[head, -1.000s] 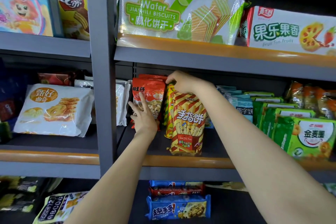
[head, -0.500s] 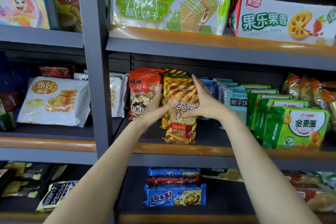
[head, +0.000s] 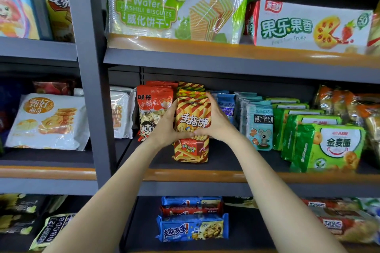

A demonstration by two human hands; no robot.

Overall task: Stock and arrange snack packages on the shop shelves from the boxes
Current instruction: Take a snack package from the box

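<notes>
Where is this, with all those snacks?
Most likely a small shop. Grey shelves hold rows of the same snack bags, like the green packs, and both hands straighten a striped bag.

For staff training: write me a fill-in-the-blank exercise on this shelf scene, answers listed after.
1. Both hands grip the front striped ___-and-yellow finger-biscuit bag.
2. The left hand and right hand hold that bag from its two ___.
3. The orange bag stands to the striped bag's ___.

Answers: red; sides; left
</notes>
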